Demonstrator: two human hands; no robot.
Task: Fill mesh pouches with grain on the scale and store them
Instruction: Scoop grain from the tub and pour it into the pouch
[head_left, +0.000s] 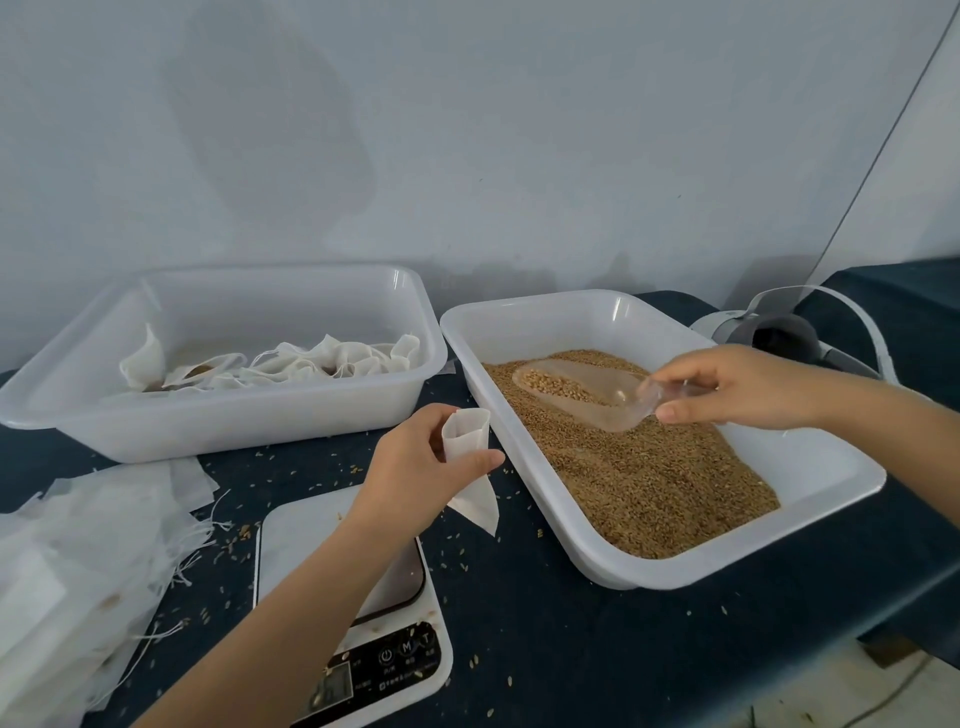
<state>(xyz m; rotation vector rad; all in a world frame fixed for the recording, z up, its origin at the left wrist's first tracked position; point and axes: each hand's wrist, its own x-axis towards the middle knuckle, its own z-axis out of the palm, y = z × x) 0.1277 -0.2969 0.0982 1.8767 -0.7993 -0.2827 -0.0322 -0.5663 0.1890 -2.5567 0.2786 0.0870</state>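
Our left hand (421, 457), at the centre of the frame, pinches an empty mesh pouch (470, 462) between thumb and fingers, its mouth held open and pointing up, just left of the grain tray (810, 525) and above the far edge of the scale (332, 525). Our right hand (727, 387), at centre right, grips the handle of a clear scoop (576, 389) that lies low over the grain (639, 467) with a small heap of kernels in its bowl.

The likeliest trouble is spillage. The pouch mouth looks narrow against the broad scoop, so if we tip too fast or off line, kernels will probably run past the opening (plenty already lie scattered on the dark table (519, 623)). The pouch is soft and held only near its rim; as weight comes in it may sag or fold shut, or slip from our pinch. It also hangs off the scale, not on it, so any grain poured here goes unweighed until we set it down.

Filled pouches (291, 364) lie in the storage tray (218, 431) at upper left, and empty ones are heaped (78, 561) at lower left.
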